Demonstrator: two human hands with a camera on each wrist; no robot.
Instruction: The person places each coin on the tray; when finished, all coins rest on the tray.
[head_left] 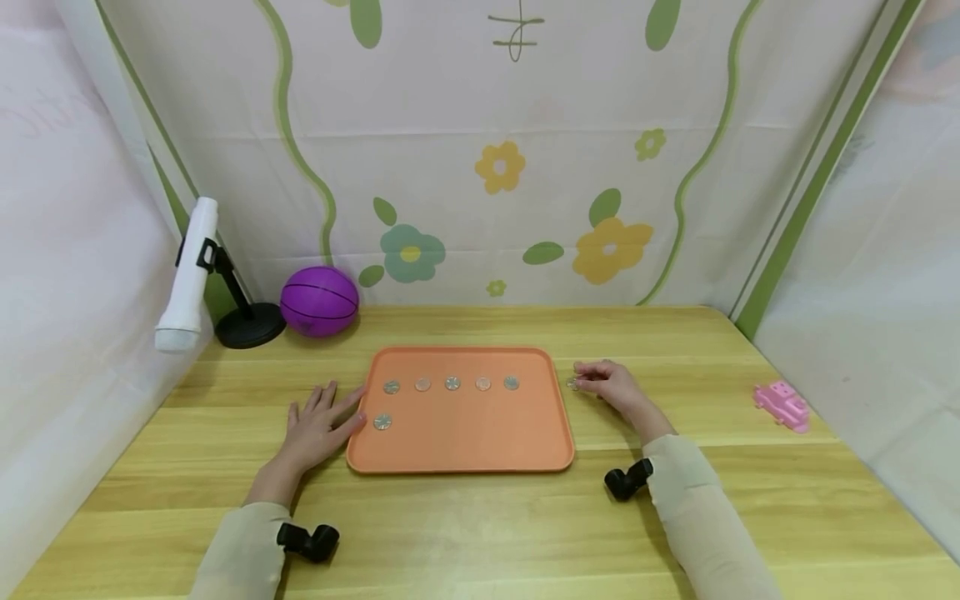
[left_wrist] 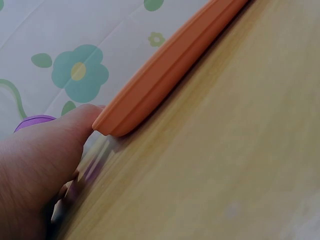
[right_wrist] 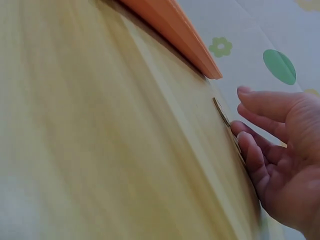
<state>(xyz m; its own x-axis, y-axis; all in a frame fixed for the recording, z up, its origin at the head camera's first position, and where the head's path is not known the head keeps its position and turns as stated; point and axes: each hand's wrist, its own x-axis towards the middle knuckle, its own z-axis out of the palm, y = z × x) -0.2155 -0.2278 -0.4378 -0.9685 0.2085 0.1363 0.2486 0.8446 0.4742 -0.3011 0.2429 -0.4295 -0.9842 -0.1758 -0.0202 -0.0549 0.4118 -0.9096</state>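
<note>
An orange tray (head_left: 471, 442) bears several coins: a row across its upper half and a single coin (head_left: 382, 422) below the row's left end. My left hand (head_left: 318, 429) rests at the tray's left rim, fingers spread, thumb and forefinger touching the edge. Right of the tray, another coin (head_left: 572, 383) lies on the table beside my right hand (head_left: 615, 390). In the right wrist view that coin (right_wrist: 221, 111) appears edge-on at the tips of the lower, bent fingers. Thumb and forefinger stand above it with a gap. What lies beneath the lower fingers is hidden.
A pink toy car (head_left: 782, 407) sits at the table's right edge. A purple ball (head_left: 320, 302) and a white tube-shaped device (head_left: 189, 275) on a black stand (head_left: 251, 325) are at the back left. Printed cloth (head_left: 450, 100) walls surround the wooden table (head_left: 465, 533).
</note>
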